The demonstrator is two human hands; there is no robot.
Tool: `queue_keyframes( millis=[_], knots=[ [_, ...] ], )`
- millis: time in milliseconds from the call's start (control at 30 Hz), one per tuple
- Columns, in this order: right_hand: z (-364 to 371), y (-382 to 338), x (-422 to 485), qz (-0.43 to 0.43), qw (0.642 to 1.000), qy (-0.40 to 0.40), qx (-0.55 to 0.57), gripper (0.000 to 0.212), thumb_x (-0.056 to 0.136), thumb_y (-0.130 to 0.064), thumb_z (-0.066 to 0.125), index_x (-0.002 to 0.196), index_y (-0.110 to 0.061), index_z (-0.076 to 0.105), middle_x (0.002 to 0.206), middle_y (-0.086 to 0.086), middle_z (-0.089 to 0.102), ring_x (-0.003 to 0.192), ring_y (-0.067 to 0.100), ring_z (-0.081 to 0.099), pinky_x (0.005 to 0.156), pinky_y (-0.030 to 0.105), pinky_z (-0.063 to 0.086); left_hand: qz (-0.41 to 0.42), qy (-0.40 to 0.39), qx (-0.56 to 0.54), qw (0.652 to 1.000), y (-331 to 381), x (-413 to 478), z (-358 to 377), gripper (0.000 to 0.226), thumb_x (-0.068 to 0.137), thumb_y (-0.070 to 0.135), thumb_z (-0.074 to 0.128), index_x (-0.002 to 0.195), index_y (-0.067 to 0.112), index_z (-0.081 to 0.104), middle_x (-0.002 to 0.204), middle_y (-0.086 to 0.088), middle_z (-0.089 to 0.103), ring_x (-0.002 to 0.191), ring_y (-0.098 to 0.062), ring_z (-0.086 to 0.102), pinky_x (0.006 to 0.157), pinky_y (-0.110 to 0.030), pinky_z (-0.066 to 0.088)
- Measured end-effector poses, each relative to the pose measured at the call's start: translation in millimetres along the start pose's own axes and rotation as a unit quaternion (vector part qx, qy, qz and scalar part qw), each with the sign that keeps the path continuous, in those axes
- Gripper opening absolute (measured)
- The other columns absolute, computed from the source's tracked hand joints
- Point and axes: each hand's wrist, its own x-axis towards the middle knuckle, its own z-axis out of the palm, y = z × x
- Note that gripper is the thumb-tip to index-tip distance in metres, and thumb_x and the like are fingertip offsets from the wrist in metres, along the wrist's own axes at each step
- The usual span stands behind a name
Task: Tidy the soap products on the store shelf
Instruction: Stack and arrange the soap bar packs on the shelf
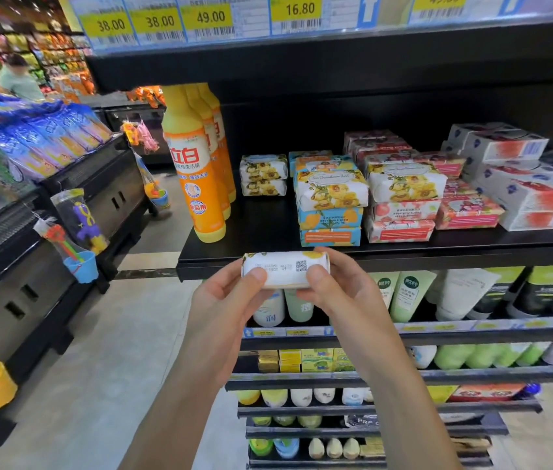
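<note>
Soap bar [283,268], held before shelf edge [437,262]

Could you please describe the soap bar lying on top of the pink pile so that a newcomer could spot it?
Find the black shelf with tall orange bottles at its left end. Go right, past the blue stack, to the first pink pile. The top bar is white with yellow flowers, while those under it are pink.

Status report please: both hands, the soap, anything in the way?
Left hand and right hand both grip white paper-wrapped soap bar, before black shelf edge. Nothing between bar and shelf.
</note>
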Motion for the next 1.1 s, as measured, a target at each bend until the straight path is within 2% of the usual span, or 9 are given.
queue_keyframes(
  millis=[100, 233, 433, 500, 600, 700, 833, 1000, 1100],
  knots=[
    [3.7, -2.1, 0.4, 0.0, 1.0, 0.02, 0.002, 0.058, 0.075, -0.047, 0.077, 0.124, -0.017, 0.067, 0.113, 0.001, 0.076, 0.104, 0.021, 0.073, 0.098, 0.043, 0.057, -0.001, 0.005, 0.005, 1.0, -3.1, 2.1, -0.6, 0.065, 0.076, 0.033, 0.072, 0.134, 0.006, 0.062, 0.124, -0.011, 0.073, 0.121, -0.024, 0.067, 0.106, -0.042, 0.053],
    [1.5, -1.2, 0.4, -0.003, 0.999, 0.043, 0.0, 0.044, 0.078, -0.04, 0.085, 0.116, -0.021, 0.071, 0.109, 0.0, 0.077, 0.106, 0.018, 0.072, 0.094, 0.037, 0.058, -0.005, 0.007, 0.008, 1.0, -5.7, 5.5, 1.4, 0.061, 0.075, 0.028, 0.071, 0.133, 0.012, 0.063, 0.122, -0.009, 0.074, 0.12, -0.024, 0.068, 0.105, -0.043, 0.052],
    [-6.5, -4.2, -2.8, -0.022, 0.999, 0.036, 0.011, 0.029, 0.083, -0.019, 0.079, 0.111, -0.023, 0.072, 0.104, -0.003, 0.078, 0.097, 0.007, 0.072, 0.078, 0.017, 0.055, -0.005, -0.008, 0.006, 1.0, -9.1, 2.6, 5.0, 0.067, 0.071, 0.027, 0.075, 0.136, 0.018, 0.061, 0.122, -0.006, 0.074, 0.12, -0.023, 0.068, 0.105, -0.041, 0.052],
    [-9.8, -1.6, -3.4, -0.032, 0.999, 0.036, 0.006, 0.035, 0.079, -0.017, 0.086, 0.111, -0.025, 0.072, 0.106, -0.002, 0.078, 0.099, 0.008, 0.072, 0.08, 0.019, 0.055, -0.008, -0.026, 0.0, 1.0, -9.7, 1.4, 4.9, 0.063, 0.079, 0.019, 0.082, 0.138, 0.021, 0.06, 0.123, -0.004, 0.074, 0.121, -0.021, 0.067, 0.103, -0.036, 0.055],
    [-16.5, 1.3, -4.8, -0.055, 0.998, 0.036, 0.0, 0.044, 0.076, -0.019, 0.082, 0.118, -0.026, 0.07, 0.114, -0.001, 0.076, 0.11, 0.014, 0.071, 0.089, 0.027, 0.057, -0.018, -0.047, -0.022, 0.998, -8.7, 1.3, 6.3, 0.062, 0.08, 0.018, 0.076, 0.139, 0.022, 0.058, 0.124, -0.003, 0.074, 0.12, -0.02, 0.068, 0.095, -0.028, 0.058],
    [-24.1, 1.3, -6.0, -0.073, 0.997, 0.02, 0.004, 0.053, 0.075, -0.014, 0.082, 0.125, -0.022, 0.066, 0.119, 0.001, 0.074, 0.116, 0.019, 0.069, 0.095, 0.033, 0.056, -0.033, -0.055, -0.038, 0.997, -6.2, 2.1, 10.1, 0.054, 0.089, 0.029, 0.074, 0.139, 0.017, 0.058, 0.126, -0.006, 0.072, 0.121, -0.023, 0.067, 0.095, -0.035, 0.059],
    [-29.8, 1.3, -4.7, -0.095, 0.995, 0.004, 0.005, 0.058, 0.074, -0.005, 0.081, 0.128, -0.02, 0.065, 0.12, 0.004, 0.073, 0.117, 0.02, 0.068, 0.091, 0.031, 0.057, -0.056, -0.062, -0.05, 0.995, -5.5, 3.4, 14.8, 0.053, 0.093, 0.036, 0.064, 0.139, 0.01, 0.058, 0.129, -0.01, 0.07, 0.123, -0.027, 0.066, 0.099, -0.047, 0.057],
    [-33.0, 0.0, -1.8, -0.106, 0.993, -0.051, 0.01, 0.066, 0.078, 0.004, 0.077, 0.138, -0.014, 0.057, 0.133, 0.01, 0.066, 0.128, 0.027, 0.061, 0.098, 0.038, 0.056, -0.048, -0.052, -0.051, 0.996, -5.4, 5.2, 14.4, 0.058, 0.087, 0.024, 0.072, 0.14, 0.008, 0.056, 0.126, -0.012, 0.072, 0.116, -0.028, 0.07, 0.087, -0.038, 0.062],
    [-32.4, -5.4, -1.5, -0.116, 0.989, -0.072, -0.051, 0.07, 0.082, 0.008, 0.075, 0.143, -0.018, 0.052, 0.135, 0.005, 0.064, 0.128, 0.025, 0.06, 0.104, 0.043, 0.052, -0.03, -0.053, -0.035, 0.997, -4.4, 6.0, 13.0, 0.057, 0.084, 0.017, 0.069, 0.139, 0.01, 0.056, 0.121, -0.011, 0.074, 0.113, -0.027, 0.072, 0.091, -0.041, 0.061]
  ],
)
